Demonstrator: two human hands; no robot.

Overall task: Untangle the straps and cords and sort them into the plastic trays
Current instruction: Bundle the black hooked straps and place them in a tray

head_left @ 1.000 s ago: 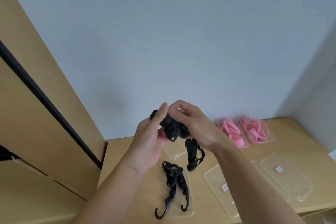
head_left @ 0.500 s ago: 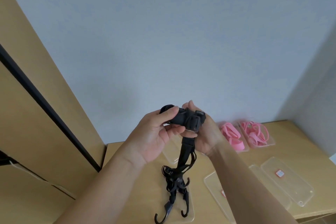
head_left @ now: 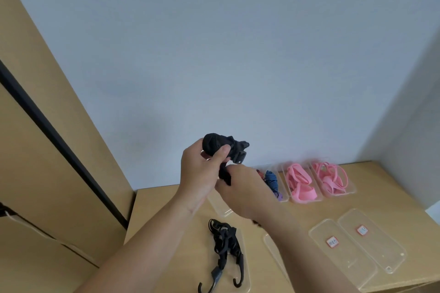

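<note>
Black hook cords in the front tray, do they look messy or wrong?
A little. The black hook cords lie bunched in a heap in their clear tray, and one hook seems to poke out past its near edge. The pink straps stay inside theirs.

Hands: two, the left hand (head_left: 197, 173) and the right hand (head_left: 242, 195). Black bundles: two, one held strap (head_left: 221, 145) and one set of hooked cords (head_left: 225, 245). Pink lots: two, pink straps (head_left: 300, 183) and pink cords (head_left: 331, 178). Striped cords (head_left: 271, 179): one lot. Clear trays (head_left: 352, 189) on the surface: eight, two partly hidden, two red-labelled.
</note>
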